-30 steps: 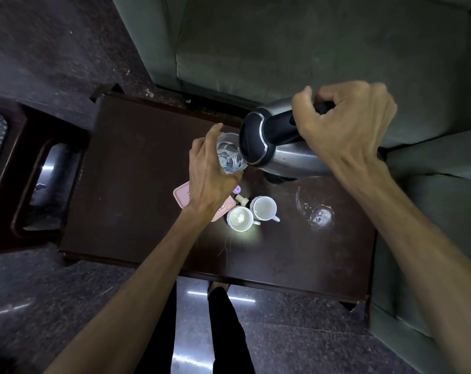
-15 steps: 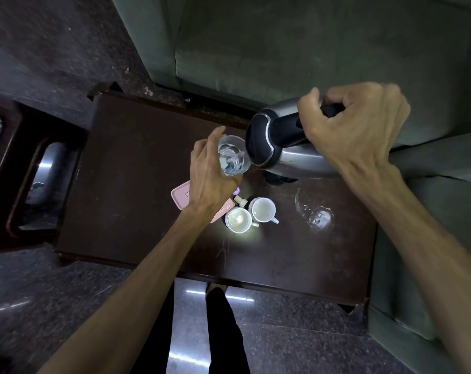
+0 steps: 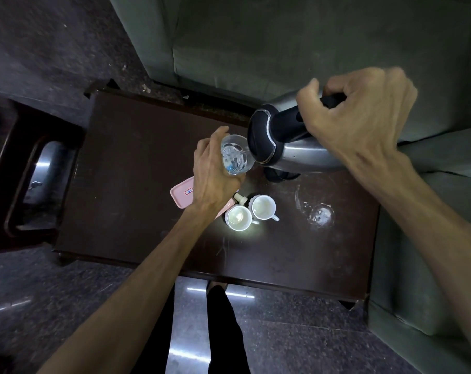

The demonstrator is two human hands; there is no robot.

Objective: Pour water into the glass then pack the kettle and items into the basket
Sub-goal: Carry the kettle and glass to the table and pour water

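Note:
My right hand (image 3: 361, 122) grips the black handle of a steel kettle (image 3: 296, 155) with a black lid, tipped left so its spout meets the rim of a clear glass (image 3: 235, 155). My left hand (image 3: 215, 174) is wrapped around that glass and holds it above the dark table (image 3: 137, 163); water churns inside it. Under the left hand lies a pink lidded box (image 3: 183, 194), partly hidden. Two white cups (image 3: 239, 217) (image 3: 263, 207) stand side by side in front of it. The kettle's black base (image 3: 278, 176) peeks out beneath the kettle.
An empty clear glass (image 3: 320, 213) rests on the table to the right. A small white item (image 3: 241, 198) sits beside the cups. A dark side stand with a metal tray (image 3: 44, 171) is at the left. Grey sofa cushions (image 3: 283, 47) border the table behind and right.
The kettle and my right hand have shifted slightly right and tipped further toward the glass. The left hand keeps the glass under the spout, and water swirls inside.

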